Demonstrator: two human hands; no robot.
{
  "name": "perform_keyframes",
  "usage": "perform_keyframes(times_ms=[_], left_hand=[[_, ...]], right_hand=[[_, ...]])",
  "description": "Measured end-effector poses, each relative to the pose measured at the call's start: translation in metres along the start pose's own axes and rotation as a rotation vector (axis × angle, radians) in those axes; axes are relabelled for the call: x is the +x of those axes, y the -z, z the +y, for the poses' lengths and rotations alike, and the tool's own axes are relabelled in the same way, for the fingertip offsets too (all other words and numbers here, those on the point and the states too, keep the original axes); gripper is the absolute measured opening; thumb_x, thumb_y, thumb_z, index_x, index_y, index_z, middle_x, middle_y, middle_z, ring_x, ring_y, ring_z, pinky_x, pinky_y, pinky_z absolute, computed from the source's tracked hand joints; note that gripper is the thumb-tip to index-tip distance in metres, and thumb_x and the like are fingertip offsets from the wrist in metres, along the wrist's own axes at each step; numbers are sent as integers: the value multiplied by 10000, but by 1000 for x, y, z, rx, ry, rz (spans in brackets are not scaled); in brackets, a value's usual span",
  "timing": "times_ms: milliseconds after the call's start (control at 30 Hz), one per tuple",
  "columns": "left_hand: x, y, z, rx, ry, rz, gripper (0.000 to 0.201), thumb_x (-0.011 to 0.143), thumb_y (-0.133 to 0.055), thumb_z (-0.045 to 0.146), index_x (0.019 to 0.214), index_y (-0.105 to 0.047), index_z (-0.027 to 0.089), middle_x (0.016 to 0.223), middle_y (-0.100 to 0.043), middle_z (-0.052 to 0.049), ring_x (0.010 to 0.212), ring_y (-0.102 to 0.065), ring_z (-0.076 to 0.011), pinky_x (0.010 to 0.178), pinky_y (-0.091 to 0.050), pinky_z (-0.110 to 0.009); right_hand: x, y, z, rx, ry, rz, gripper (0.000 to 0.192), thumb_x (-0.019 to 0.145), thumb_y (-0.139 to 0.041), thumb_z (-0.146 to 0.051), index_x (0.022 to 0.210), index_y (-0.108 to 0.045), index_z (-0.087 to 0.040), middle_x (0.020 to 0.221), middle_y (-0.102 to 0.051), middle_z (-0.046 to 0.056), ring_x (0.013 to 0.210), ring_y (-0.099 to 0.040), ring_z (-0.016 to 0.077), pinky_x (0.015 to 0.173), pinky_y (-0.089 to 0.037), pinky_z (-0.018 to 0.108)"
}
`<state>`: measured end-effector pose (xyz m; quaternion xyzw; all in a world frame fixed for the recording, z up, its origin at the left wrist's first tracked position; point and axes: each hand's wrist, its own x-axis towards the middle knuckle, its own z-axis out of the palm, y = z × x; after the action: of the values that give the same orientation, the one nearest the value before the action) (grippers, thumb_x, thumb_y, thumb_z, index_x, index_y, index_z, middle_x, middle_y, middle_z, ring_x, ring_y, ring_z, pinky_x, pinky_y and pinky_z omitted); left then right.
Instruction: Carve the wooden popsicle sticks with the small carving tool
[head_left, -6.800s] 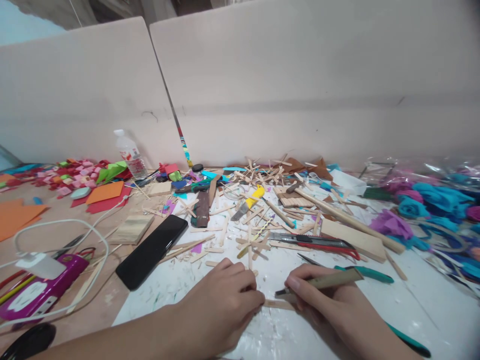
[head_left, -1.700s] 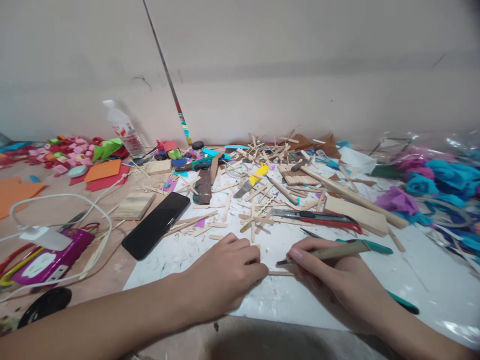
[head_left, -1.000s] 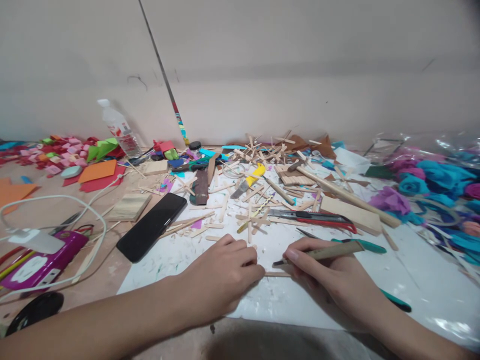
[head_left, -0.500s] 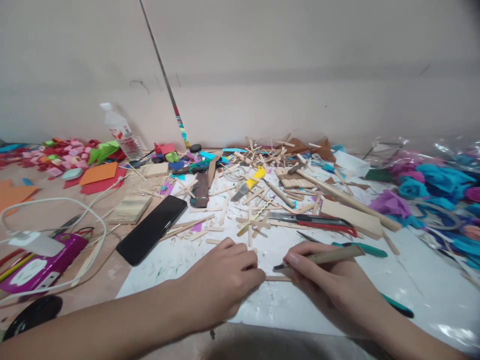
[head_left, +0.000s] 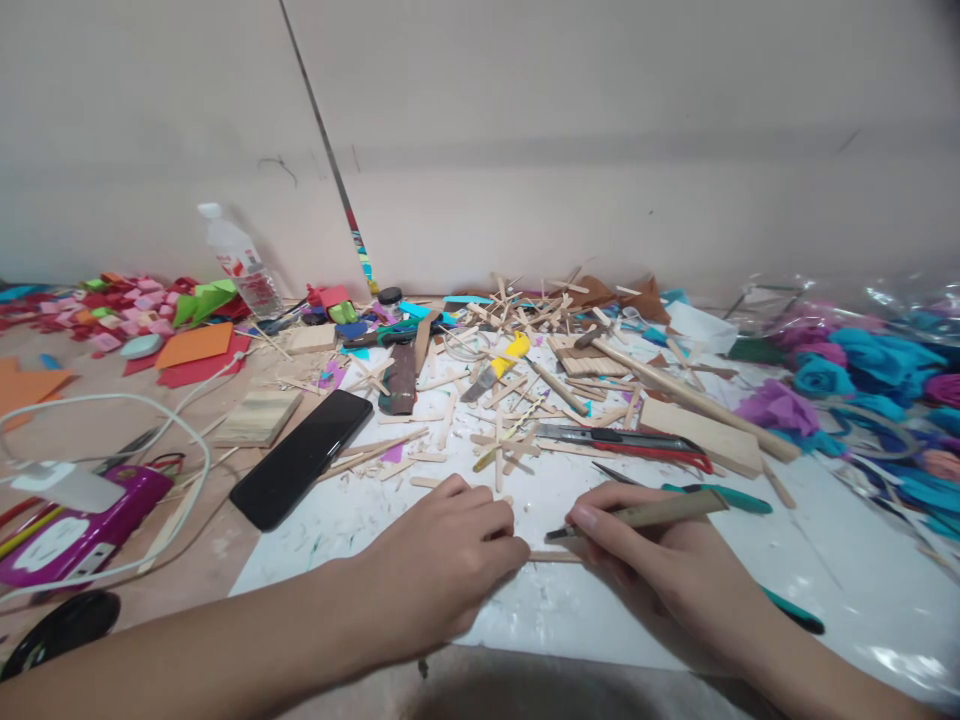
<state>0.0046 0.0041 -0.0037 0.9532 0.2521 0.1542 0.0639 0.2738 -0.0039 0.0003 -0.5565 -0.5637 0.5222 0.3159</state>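
Observation:
My left hand [head_left: 457, 560] is closed, its fingers pressed down on a thin wooden stick [head_left: 553, 556] that lies on the white sheet. The stick runs from under the left fingers toward my right hand [head_left: 660, 560]. Pinched between the right thumb and fingers is a carving chisel [head_left: 667, 509] with a pale wooden handle. Its short dark metal tip points left, just above the stick; whether the two touch I cannot tell. Teal-handled pliers [head_left: 724, 498] lie partly hidden under my right hand and wrist.
Beyond the hands lie a red utility cutter [head_left: 630, 440], a yellow-handled knife [head_left: 499, 367], a wooden block [head_left: 701, 436], a hammer [head_left: 697, 390] and scattered craft sticks [head_left: 517, 310]. At left are a black phone [head_left: 304, 460], a purple power strip [head_left: 86, 530] with cables and a plastic bottle [head_left: 238, 262].

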Motion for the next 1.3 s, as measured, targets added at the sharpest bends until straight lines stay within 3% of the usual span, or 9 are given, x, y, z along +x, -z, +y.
perform_keyframes(times_ms=[167, 433, 700, 900, 1300], left_hand=[[0, -1, 0, -5, 12, -4, 145, 1095, -559, 157, 1107, -694, 208, 1000, -644, -4, 891, -538, -197, 806, -336, -391], [0, 0, -1, 12, 1, -7, 138, 1091, -557, 165, 1108, -688, 207, 1005, -646, -11, 898, -535, -203, 811, -338, -393], [0, 2, 1, 10, 1, -18, 158, 1092, -541, 151, 1095, -688, 207, 1020, -662, -23, 891, -544, -204, 805, -340, -390], [1, 3, 1, 25, 6, -41, 146, 1091, -554, 161, 1101, -693, 204, 1005, -667, -26, 881, -543, -209, 805, -345, -391], [1, 3, 1, 36, 6, -50, 119, 1070, -572, 153, 1056, -679, 201, 1010, -671, -30, 868, -542, -204, 800, -362, -394]], right_hand=[[0, -1, 0, 19, -14, -3, 471, 914, -765, -698, 826, -784, -236, 649, -584, 7, 587, -422, 146, 507, -278, 292], [1, 3, 3, -68, 19, 15, 492, 924, -745, -718, 845, -809, -237, 770, -679, 44, 693, -529, 180, 593, -402, 295], [-2, -1, -2, -14, -5, 26, 484, 922, -745, -709, 820, -788, -238, 639, -578, 2, 569, -410, 141, 492, -285, 285], [-2, 2, 1, -54, 33, 22, 464, 921, -758, -682, 833, -810, -230, 746, -669, 44, 672, -521, 177, 561, -401, 294], [-1, 4, 3, -56, 31, -7, 471, 951, -730, -690, 856, -796, -233, 799, -684, 52, 732, -541, 199, 622, -421, 314]])
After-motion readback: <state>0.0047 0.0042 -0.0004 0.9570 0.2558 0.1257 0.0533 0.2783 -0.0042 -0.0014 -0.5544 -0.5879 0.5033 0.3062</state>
